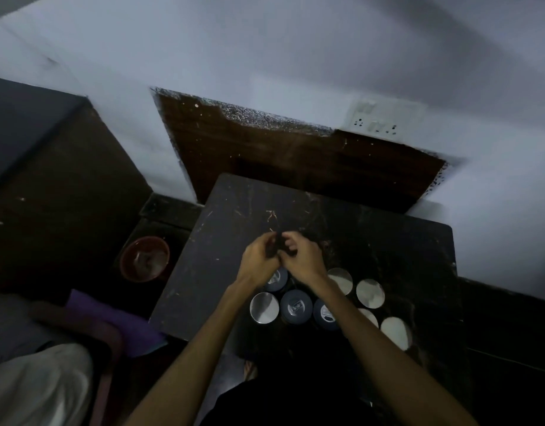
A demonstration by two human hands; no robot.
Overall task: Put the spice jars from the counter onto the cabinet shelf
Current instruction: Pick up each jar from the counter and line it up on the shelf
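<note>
Several spice jars stand close together on the dark scratched counter (234,210), seen from above. One has a silver lid (264,307), some have dark lids (296,306), and others have white lids (370,293). My left hand (257,255) and my right hand (303,256) meet just beyond the jars, above the counter's middle, with fingers curled toward each other. Something small and dark seems to sit between the fingertips, but the dim light hides what it is. My forearms cover part of the jar group.
A dark wooden recess (295,155) opens in the wall behind the counter, with a wall socket (375,123) above its right side. A red bowl (145,258) sits low to the left. Purple cloth (111,321) and a dark cabinet (50,179) lie further left.
</note>
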